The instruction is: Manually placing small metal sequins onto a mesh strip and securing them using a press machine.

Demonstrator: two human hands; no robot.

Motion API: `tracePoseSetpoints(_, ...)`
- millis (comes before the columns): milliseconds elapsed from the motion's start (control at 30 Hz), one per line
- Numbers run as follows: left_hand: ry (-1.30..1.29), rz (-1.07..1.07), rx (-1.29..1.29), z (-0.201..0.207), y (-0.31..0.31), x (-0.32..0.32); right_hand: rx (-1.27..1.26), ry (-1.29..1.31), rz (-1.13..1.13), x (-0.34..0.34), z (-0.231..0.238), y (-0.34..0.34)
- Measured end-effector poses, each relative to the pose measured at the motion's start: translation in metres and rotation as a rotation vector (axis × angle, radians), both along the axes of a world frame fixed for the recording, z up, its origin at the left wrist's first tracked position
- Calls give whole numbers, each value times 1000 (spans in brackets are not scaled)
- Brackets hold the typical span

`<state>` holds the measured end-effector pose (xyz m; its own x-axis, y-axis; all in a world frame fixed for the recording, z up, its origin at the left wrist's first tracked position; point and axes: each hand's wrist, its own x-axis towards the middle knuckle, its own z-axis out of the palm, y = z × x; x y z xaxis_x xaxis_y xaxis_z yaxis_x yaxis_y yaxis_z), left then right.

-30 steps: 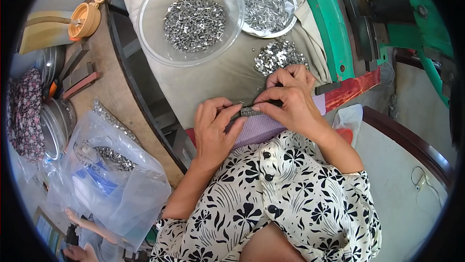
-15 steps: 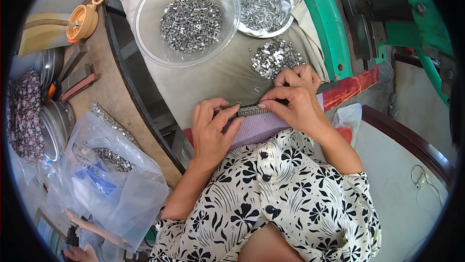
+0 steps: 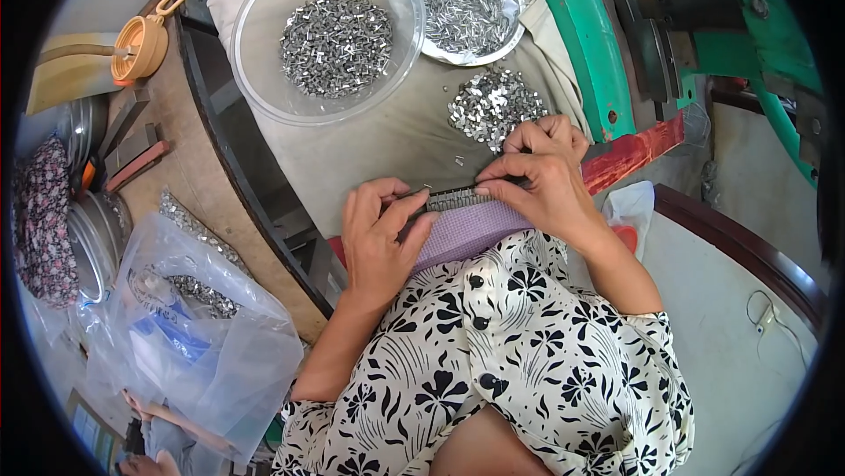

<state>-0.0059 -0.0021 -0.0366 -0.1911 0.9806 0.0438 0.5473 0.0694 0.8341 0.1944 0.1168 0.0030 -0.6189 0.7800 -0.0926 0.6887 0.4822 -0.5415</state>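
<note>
A narrow dark strip (image 3: pixel 454 200) carrying a row of small metal pieces lies across a purple checked cloth (image 3: pixel 465 234) at my lap. My left hand (image 3: pixel 380 228) grips its left end between thumb and fingers, and a tiny metal pin (image 3: pixel 428 186) pokes up by the index fingertip. At the other end, the thumb and index finger of my right hand (image 3: pixel 544 179) are pinched together on the strip; whether a small piece is between them is hidden. Just beyond my right hand is a loose pile of small shiny flat metal pieces (image 3: pixel 495 108).
A clear plastic bowl (image 3: pixel 255 89) of small metal pieces and a metal bowl (image 3: pixel 475 60) of thin pins stand farther back. A green machine (image 3: pixel 576 45) borders the right. Leftward are a wooden table (image 3: pixel 220 177) and a plastic bag (image 3: pixel 238 362). Another person's arm (image 3: pixel 180 419) shows lower left.
The whole view has shifted slightly. My fingertips are a little farther apart, so more of the strip shows between them. Both hands keep their grip.
</note>
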Motion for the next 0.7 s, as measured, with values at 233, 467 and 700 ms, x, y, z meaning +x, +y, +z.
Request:
tracePoseSetpoints(233, 17, 0, 22, 2, 1, 0, -28, 0, -4, 3, 1, 2)
tracePoseSetpoints(467, 18, -5, 12, 2, 0, 0, -19, 8, 8, 1, -3, -1)
tracePoseSetpoints(700, 11, -8, 11, -1, 0, 0, -18, 11, 9, 7, 0, 2)
